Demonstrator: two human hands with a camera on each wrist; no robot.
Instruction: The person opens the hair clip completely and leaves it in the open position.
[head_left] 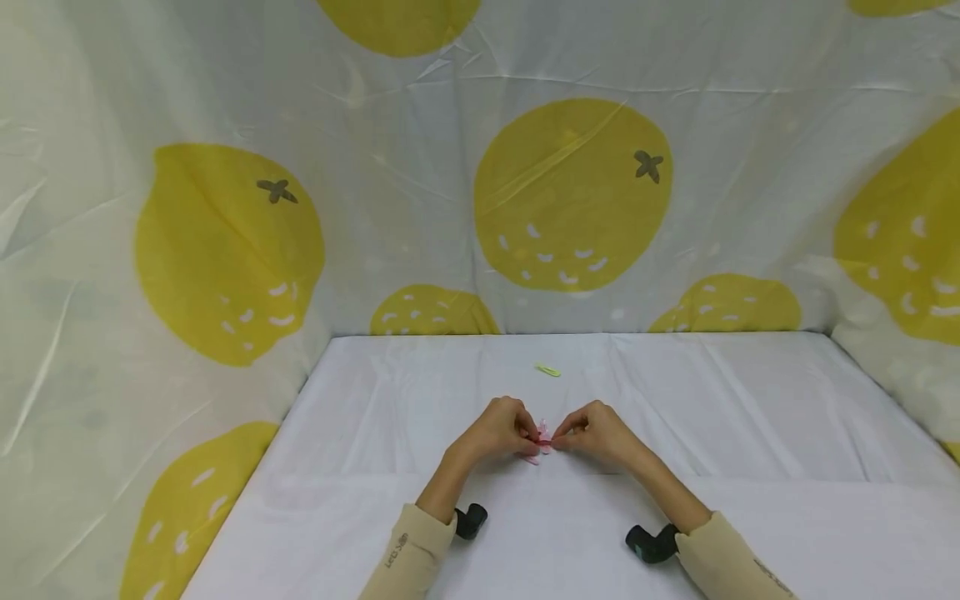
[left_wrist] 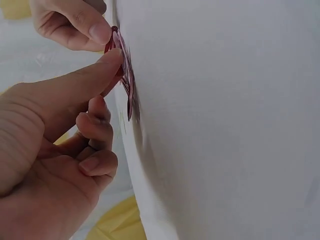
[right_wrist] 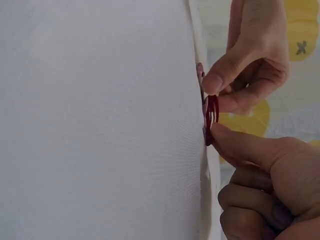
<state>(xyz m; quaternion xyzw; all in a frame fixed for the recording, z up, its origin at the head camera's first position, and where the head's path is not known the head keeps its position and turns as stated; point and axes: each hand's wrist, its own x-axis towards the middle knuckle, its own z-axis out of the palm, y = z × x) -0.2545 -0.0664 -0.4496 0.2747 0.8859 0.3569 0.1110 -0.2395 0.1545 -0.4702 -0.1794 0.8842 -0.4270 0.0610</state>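
Between my two hands, low over the white cloth, is a dark red snap hair clip point(right_wrist: 212, 112). My left hand point(head_left: 504, 429) pinches one end of it between thumb and forefinger, its other fingers curled loosely in the left wrist view. At the opposite end, the thumb and forefinger of my right hand point(head_left: 597, 431) pinch the clip. Several pink hair clips point(head_left: 531, 459) lie on the cloth under and beside the fingers, partly hidden by them. In the left wrist view a darker pinkish clip point(left_wrist: 130, 102) shows just past the left fingertips.
A yellow-green hair clip point(head_left: 548, 370) lies farther back on the white-covered table point(head_left: 750, 417). Lemon-print curtains point(head_left: 405, 167) hang behind and at the sides. A black wrist camera point(head_left: 471, 521) sits at the left cuff, another black camera point(head_left: 652, 543) at the right.
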